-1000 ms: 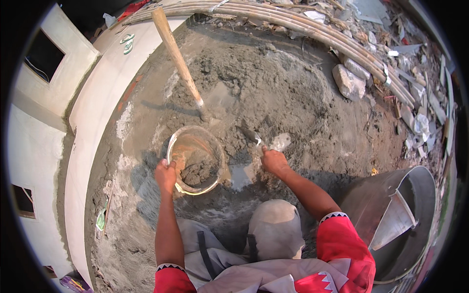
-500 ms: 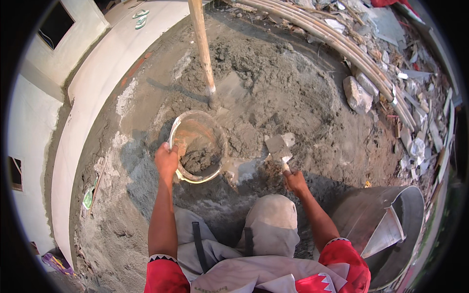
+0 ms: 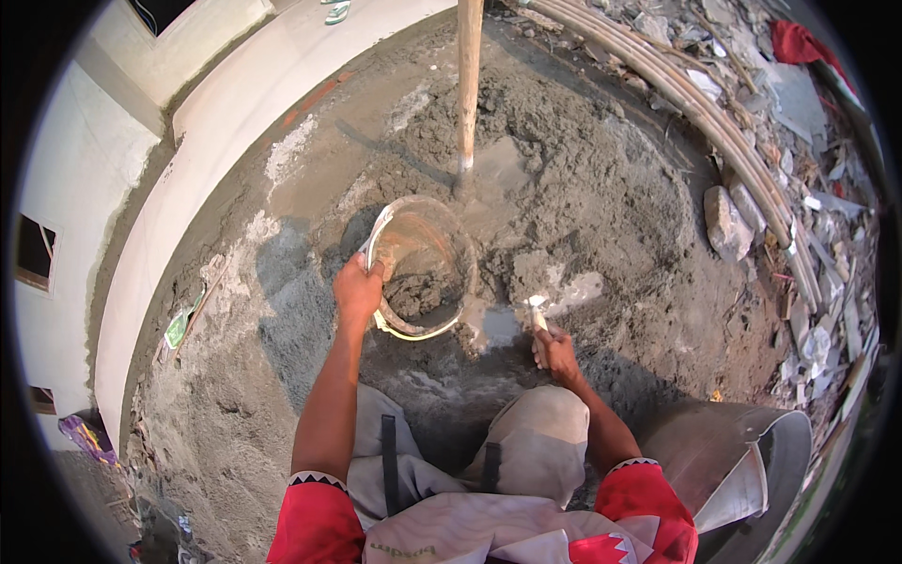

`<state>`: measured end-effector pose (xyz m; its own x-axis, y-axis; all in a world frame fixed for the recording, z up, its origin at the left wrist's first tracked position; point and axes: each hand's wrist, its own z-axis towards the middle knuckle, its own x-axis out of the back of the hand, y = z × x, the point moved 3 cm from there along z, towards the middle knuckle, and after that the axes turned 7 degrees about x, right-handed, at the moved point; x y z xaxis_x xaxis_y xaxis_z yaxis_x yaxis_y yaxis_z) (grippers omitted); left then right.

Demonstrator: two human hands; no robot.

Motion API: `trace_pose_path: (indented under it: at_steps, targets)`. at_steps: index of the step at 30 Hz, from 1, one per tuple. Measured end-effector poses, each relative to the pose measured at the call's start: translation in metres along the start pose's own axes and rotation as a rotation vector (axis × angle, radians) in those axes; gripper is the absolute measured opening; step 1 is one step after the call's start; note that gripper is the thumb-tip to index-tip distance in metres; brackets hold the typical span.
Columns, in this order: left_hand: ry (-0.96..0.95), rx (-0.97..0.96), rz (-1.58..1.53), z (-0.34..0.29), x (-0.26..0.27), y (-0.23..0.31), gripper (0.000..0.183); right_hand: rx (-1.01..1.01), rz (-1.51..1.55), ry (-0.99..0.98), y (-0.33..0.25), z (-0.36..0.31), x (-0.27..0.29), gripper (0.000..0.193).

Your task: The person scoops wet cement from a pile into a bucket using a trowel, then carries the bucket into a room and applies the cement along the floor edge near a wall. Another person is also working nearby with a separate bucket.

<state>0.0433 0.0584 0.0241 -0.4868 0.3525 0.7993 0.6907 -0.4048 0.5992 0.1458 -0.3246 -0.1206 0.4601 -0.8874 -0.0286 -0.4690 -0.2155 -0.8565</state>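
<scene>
My left hand (image 3: 358,289) is closed on the left rim of a round bucket (image 3: 420,240), which tilts so that its mouth faces up toward me. Wet grey mortar (image 3: 420,294) lies in its bottom. To the right of the bucket, my right hand (image 3: 556,354) is wrapped round the pale handle of a trowel (image 3: 538,315). A lump of mortar (image 3: 532,271) sits where the trowel's blade is, and the blade itself is hidden. Beyond both hands spreads a rough heap of wet mortar (image 3: 601,155).
A wooden pole (image 3: 469,89) stands in the mortar behind the bucket. Large rocks (image 3: 728,224), long bundled pipes (image 3: 700,103) and rubble lie to the right. A big metal drum (image 3: 714,451) lies near my right knee. A pale ledge and wall (image 3: 150,244) curve along the left.
The trowel blade was bare and visible; now mortar covers it. My right hand has come nearer the bucket. The whole view has shifted, while my left hand keeps hold of the rim.
</scene>
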Motion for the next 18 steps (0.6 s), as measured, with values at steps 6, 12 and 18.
trace_pose_path:
  at_steps: [6, 12, 18]
  targets:
    - [-0.071, 0.052, 0.043, -0.007, 0.0, 0.001, 0.039, 0.164, -0.118, -0.055, -0.041, -0.009, -0.02, 0.041]
    - [-0.074, 0.029, 0.041, -0.006, -0.002, 0.007, 0.044, 0.587, -1.031, -0.198, -0.099, -0.007, -0.056, 0.054]
    - [-0.067, -0.021, 0.07, -0.024, -0.003, 0.005, 0.047, 0.652, -1.339, -0.559, -0.112, -0.012, -0.103, 0.053]
